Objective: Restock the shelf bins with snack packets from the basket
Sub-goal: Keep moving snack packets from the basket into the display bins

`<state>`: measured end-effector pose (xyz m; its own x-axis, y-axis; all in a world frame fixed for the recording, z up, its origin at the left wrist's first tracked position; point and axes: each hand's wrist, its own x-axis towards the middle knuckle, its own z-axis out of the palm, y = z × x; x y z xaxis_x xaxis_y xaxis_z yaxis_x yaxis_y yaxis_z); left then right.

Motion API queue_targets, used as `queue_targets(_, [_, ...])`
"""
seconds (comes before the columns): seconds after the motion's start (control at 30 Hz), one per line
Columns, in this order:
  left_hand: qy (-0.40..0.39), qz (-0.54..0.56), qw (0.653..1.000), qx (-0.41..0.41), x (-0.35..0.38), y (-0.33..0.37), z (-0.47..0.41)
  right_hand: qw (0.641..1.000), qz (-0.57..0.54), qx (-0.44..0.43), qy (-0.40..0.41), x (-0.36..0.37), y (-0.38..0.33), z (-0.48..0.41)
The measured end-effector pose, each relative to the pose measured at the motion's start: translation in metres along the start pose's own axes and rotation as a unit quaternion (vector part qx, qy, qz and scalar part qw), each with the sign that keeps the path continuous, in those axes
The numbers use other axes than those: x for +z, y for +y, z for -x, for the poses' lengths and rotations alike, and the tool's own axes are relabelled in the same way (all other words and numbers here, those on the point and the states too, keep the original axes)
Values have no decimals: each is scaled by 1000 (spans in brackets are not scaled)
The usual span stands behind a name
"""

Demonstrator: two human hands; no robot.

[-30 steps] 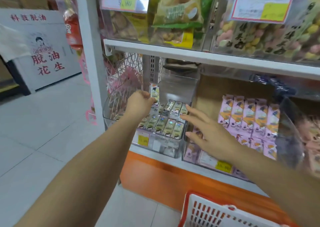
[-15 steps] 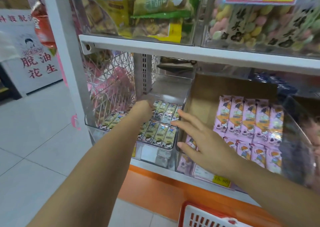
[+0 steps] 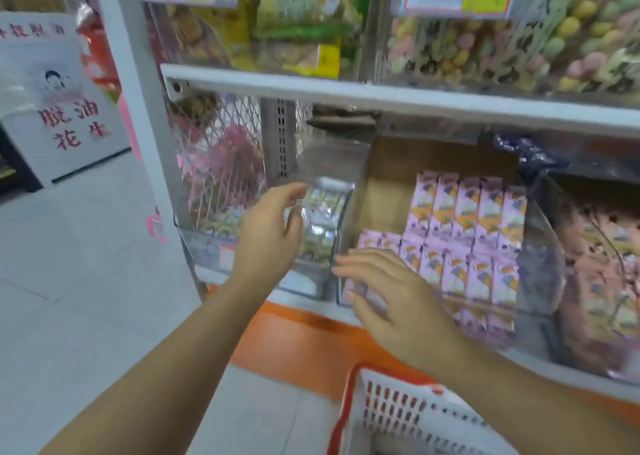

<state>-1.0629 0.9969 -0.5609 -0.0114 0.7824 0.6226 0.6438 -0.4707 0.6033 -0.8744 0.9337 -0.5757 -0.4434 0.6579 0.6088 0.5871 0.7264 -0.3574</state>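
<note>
Head view, left hand (image 3: 268, 232): loosely spread, empty, before clear plastic bin (image 3: 311, 283) of glossy greenish foil snack packets (image 3: 320, 236).
Right hand (image 3: 391, 295): fingers straight, at pink rectangular packets (image 3: 464, 219).
Basket (image 3: 398, 409): white slotted plastic, red rim, below.

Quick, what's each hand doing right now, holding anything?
Left hand: open, fingers relaxed, holding nothing, in front of the green packets.
Right hand: open, fingers straight, holding nothing, in front of the pink packets.
</note>
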Motion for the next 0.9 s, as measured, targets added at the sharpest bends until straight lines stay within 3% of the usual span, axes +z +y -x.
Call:
queue_targets(0.07, [34, 56, 997, 49, -6, 9, 51, 1000, -17, 11, -17, 5, -3, 35])
queue_targets(0.17, [1, 53, 999, 1, 12, 1, 132, 986, -15, 105, -129, 13, 9, 94])
queue_targets(0.23, [-74, 49, 994, -57, 34, -11, 177, 960, -4, 180, -213, 20, 23, 131])
queue_targets(0.33, [-228, 20, 962, -151, 67, -28, 225, 919, 14, 259, -298, 25, 44, 172])
queue_targets(0.43, [-292, 37, 936, -193, 88, -33, 251, 869, 33, 327, -370, 32, 62, 205])
queue_targets(0.7, [-250, 58, 939, -231, 103, -34, 265, 718, -33, 475, -509, 93, 92, 260])
queue_targets(0.77, [-253, 57, 936, -239, 103, -33, 266, 714, -33, 479, -509, 113, 91, 274])
queue_targets(0.9, [-249, 61, 931, -260, 101, -32, 265, 733, -26, 521, -437, 141, 89, 286])
